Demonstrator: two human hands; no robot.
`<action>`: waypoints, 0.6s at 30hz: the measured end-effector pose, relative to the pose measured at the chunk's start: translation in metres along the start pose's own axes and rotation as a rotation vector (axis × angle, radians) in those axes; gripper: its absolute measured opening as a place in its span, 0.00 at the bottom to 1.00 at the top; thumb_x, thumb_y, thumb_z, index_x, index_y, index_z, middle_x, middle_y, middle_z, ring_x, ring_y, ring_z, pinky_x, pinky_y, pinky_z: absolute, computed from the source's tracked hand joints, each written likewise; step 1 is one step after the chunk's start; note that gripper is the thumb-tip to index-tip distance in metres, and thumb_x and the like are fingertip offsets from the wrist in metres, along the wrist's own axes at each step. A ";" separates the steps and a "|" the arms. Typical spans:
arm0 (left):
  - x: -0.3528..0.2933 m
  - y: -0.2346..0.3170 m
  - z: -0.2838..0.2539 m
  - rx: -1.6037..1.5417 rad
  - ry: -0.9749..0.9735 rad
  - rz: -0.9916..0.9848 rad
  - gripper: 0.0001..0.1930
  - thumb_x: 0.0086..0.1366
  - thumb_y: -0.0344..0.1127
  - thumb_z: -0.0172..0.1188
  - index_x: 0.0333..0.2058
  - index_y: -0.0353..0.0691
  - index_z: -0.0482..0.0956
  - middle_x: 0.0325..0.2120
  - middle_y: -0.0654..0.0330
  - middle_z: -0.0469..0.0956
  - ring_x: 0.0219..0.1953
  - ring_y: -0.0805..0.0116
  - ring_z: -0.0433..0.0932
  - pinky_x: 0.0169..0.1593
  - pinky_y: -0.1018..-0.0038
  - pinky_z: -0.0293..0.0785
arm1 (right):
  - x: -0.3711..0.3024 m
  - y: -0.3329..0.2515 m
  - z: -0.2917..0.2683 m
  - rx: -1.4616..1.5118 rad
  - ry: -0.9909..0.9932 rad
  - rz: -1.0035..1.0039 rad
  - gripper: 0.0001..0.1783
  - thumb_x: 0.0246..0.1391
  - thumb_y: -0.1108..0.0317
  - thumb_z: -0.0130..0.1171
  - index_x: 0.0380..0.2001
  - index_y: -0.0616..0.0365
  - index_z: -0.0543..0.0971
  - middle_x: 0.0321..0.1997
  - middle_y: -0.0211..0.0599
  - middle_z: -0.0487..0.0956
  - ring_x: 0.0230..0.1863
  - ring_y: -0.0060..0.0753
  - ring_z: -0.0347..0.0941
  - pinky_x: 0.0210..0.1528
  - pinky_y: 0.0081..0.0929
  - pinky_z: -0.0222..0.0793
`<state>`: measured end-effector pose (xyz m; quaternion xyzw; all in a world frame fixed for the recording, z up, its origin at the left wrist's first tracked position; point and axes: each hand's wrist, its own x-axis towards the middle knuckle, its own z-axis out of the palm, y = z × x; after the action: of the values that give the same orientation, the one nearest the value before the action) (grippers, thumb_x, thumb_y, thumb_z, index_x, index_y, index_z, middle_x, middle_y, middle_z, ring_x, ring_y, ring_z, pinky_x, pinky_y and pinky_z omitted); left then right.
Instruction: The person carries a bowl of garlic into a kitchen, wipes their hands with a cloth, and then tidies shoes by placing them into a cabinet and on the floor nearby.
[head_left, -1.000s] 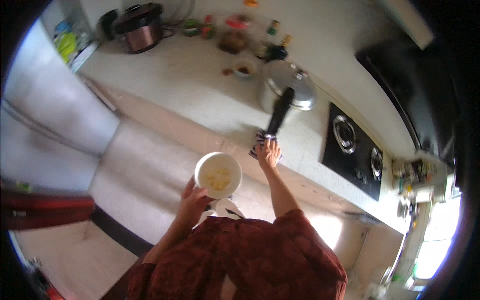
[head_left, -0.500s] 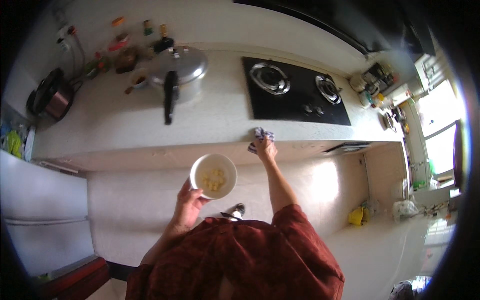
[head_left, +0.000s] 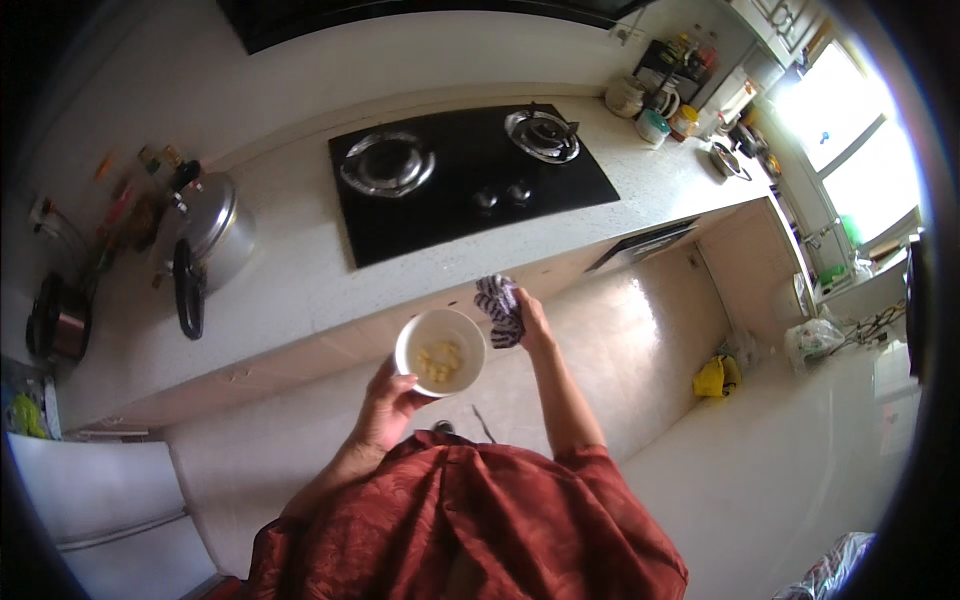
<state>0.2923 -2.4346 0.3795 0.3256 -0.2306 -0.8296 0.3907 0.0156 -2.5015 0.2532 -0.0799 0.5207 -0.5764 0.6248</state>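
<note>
My left hand grips a white bowl by its near left side, thumb over the rim. Inside lie several small pale yellow pieces, which look like peeled garlic cloves. Just right of the bowl, my right hand is closed on a striped dark-and-white cloth, bunched up and hanging from the fingers. Both hands are in front of the counter's edge, over the floor. Beyond them is a black two-burner gas stove, set into the counter.
A silver pressure cooker with a black handle stands left on the counter, near bottles and a dark rice cooker. Jars and a small pan are at the far right. A white refrigerator stands at lower left; a yellow bag lies right.
The view has turned to the right, toward the window. My right hand has drawn the cloth off the counter's edge and nearer the bowl, which stays in my left hand.
</note>
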 end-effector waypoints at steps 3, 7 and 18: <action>0.024 -0.010 0.016 0.029 -0.027 -0.062 0.34 0.54 0.37 0.56 0.59 0.39 0.56 0.50 0.54 0.65 0.51 0.60 0.68 0.52 0.61 0.72 | -0.002 -0.010 -0.034 0.052 -0.061 -0.053 0.17 0.56 0.59 0.45 0.33 0.64 0.74 0.22 0.37 0.75 0.19 0.28 0.70 0.19 0.25 0.67; 0.066 -0.019 0.026 0.005 -0.112 -0.123 0.34 0.53 0.36 0.56 0.59 0.38 0.56 0.49 0.53 0.65 0.51 0.60 0.68 0.52 0.62 0.72 | 0.011 -0.011 -0.062 0.140 0.007 -0.048 0.18 0.57 0.59 0.45 0.36 0.65 0.74 0.26 0.39 0.77 0.22 0.29 0.73 0.22 0.25 0.70; 0.202 -0.017 0.071 0.151 -0.277 -0.274 0.33 0.51 0.35 0.57 0.58 0.40 0.59 0.48 0.54 0.67 0.51 0.59 0.68 0.54 0.61 0.70 | -0.008 -0.052 -0.111 0.014 0.183 0.047 0.14 0.55 0.59 0.47 0.34 0.59 0.72 0.23 0.34 0.74 0.20 0.26 0.71 0.18 0.24 0.70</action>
<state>0.1357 -2.5771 0.3444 0.2651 -0.2974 -0.8921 0.2131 -0.0984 -2.4560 0.2443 -0.0102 0.5731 -0.5700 0.5887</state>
